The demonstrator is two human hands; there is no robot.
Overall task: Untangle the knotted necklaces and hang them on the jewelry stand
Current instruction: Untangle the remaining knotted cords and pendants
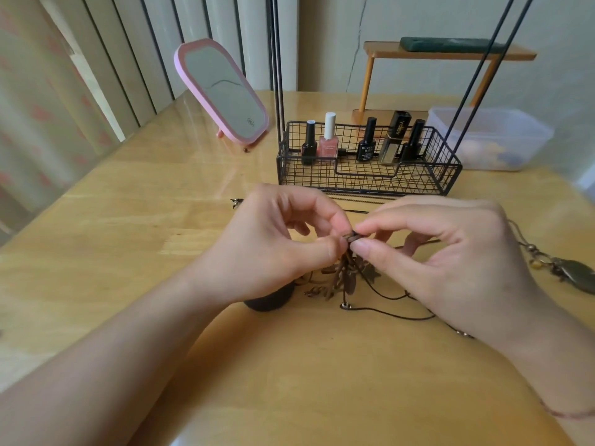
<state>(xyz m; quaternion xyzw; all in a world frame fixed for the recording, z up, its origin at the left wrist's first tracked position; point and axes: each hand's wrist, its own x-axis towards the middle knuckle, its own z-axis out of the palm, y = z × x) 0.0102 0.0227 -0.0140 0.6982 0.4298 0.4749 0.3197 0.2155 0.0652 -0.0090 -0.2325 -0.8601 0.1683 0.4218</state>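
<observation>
A knot of dark brown cords [351, 237] is held up just above the wooden table. My left hand [283, 233] pinches it from the left and my right hand [450, 252] pinches it from the right, fingertips almost meeting. Brown strands and small metal charms [344, 278] dangle under the knot. Thin black cord [396, 312] trails over the table below my right hand. Another necklace with a dull metal pendant [579, 276] lies at the right edge. The black wire jewelry stand [370, 185] stands behind my hands, its thin uprights rising out of view.
Several nail polish bottles [329, 140] stand in the stand's basket. A pink mirror [222, 91] leans at the back left. A clear plastic box [492, 136] and a small wooden shelf [447, 53] sit at the back right. A dark round object [269, 300] lies under my left wrist.
</observation>
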